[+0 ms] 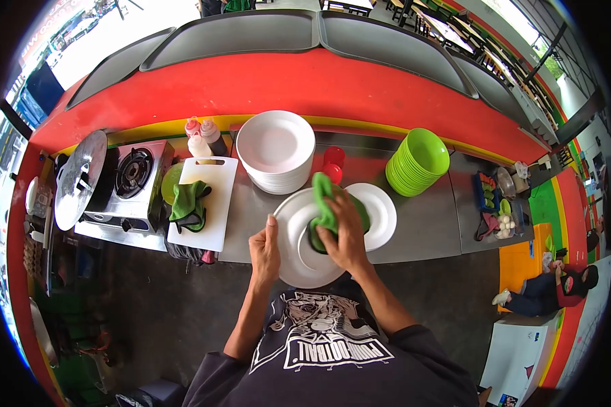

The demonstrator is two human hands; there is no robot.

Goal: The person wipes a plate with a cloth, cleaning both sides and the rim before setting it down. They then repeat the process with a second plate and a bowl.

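My left hand grips the left rim of a white plate, thumb up along the edge. The plate is held in front of my body at the counter's front edge. My right hand is closed around a green cloth and presses it on the plate's face, covering part of it. Just right of it, another white plate lies on the counter, partly hidden by the hand and cloth. Behind stands a tall stack of white plates. A stack of green bowls leans at the right.
Small red dishes lie on the steel counter. Leftward are a white cutting board with a green-and-black cloth, sauce bottles and a gas stove. A red ledge runs behind. A person is far right.
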